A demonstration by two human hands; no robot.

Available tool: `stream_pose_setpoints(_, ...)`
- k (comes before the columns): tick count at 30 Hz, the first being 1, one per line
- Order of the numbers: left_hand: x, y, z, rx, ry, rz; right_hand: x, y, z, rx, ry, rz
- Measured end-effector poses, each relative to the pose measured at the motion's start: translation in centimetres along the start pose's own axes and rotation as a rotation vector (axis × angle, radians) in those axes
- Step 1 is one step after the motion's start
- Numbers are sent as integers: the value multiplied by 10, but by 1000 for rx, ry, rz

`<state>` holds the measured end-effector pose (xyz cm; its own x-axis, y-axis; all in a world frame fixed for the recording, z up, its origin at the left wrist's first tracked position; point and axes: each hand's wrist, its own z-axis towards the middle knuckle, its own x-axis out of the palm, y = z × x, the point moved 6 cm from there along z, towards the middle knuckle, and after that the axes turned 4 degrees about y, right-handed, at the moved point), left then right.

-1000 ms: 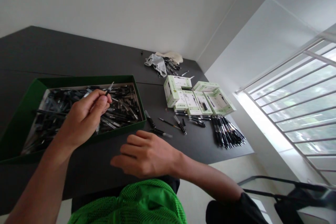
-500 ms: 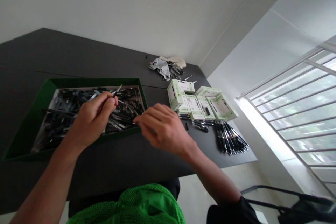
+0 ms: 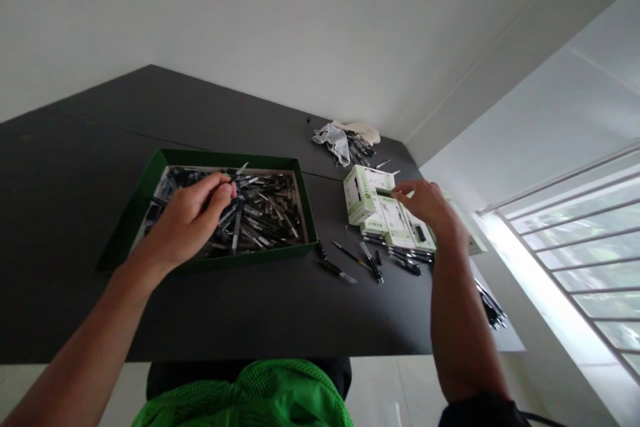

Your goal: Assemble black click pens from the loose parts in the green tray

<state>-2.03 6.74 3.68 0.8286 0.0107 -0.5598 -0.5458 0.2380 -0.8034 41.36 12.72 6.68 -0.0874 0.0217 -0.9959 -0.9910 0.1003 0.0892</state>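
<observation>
My left hand (image 3: 203,210) is closed over the green tray (image 3: 310,213), pinching a pen (image 3: 241,171) whose pale end sticks out past the fingertips. Many black and clear pens (image 3: 260,207) lie heaped below it in the tray. On the right, my right hand (image 3: 427,205) reaches over the light-green and white boxes (image 3: 383,213), its thumb and fingertips together by a dark gap between them. What those fingers hold, if anything, is too small to make out. Several loose pens (image 3: 373,260) rest on the table between the tray and the boxes.
Grey and cream cloths (image 3: 336,140) lie on more pens at the back of the dark table (image 3: 270,307). Another bunch of pens (image 3: 490,307) is near the right edge. A wall stands behind, and a barred window (image 3: 590,240) is to the right.
My right hand has moved from beside the tray's right edge over to the boxes. My left hand keeps its pen over the tray. The view has shifted left.
</observation>
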Motion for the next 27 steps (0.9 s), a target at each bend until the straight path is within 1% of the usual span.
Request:
stream_pose_setpoints(2, 4, -1, -2, -5, 45, 9, 17, -24, 12, 63, 2, -35)
stream_pose_setpoints(4, 5, -2, -2, -1, 44, 29, 35, -38, 19, 94, 15, -51)
stream_pose_setpoints(7, 3, -2, -1, -1, 16, 65, 55, -46, 27, 127, 32, -61)
stream_pose_setpoints(10, 2, -2, -2, -2, 15, 76, 64, -49, 34, 130, 39, -49)
stream_pose_setpoints(16, 1, -3, -4, -7, 16, 69, 64, -49, 37, 96, 49, 4)
stream_pose_setpoints(21, 0, 2, -3, -8, 24, 26, 57, -42, 36, 68, 19, 133)
stream_pose_setpoints(24, 3, -1, -6, -17, 35, -86, 44, -26, 27, -1, -52, 289)
stream_pose_setpoints(26, 12, -13, -14, -1, 56, -247, 32, -5, 9, -73, -113, 419)
stream_pose_setpoints(27, 20, -23, -19, 26, 78, -332, 26, 8, -4, -113, -144, 504)
